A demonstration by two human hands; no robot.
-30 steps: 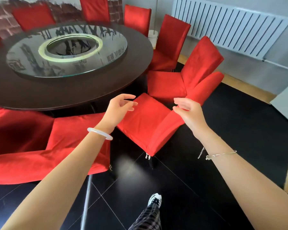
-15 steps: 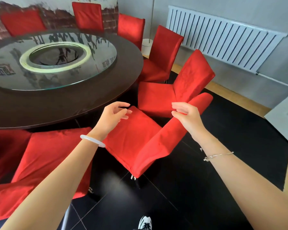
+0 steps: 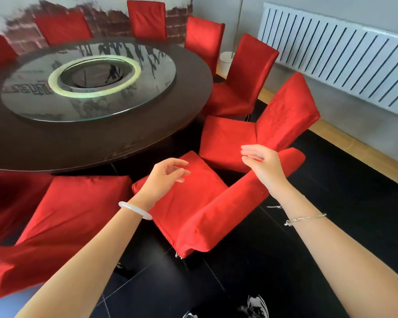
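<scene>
A red fabric-covered chair point(image 3: 218, 210) stands right in front of me, its seat turned toward the round table and its back to the right. My left hand point(image 3: 163, 177) hovers over the seat with loosely bent fingers, holding nothing. My right hand point(image 3: 262, 164) is above the top of the chair's back, fingers relaxed and spread, not gripping the fabric. A white bangle sits on my left wrist and a thin chain on my right.
A large dark round table point(image 3: 44, 143) with a glass turntable point(image 3: 87, 79) fills the left. Several more red chairs ring it, one close on my left point(image 3: 62, 216), another just beyond point(image 3: 283, 120). A white radiator point(image 3: 336, 56) lines the right wall. The floor is black tile.
I have stepped closer and the view has shifted right. Both hands have drifted slightly apart above the chair, and the right hand's fingers have loosened from the chair back.
</scene>
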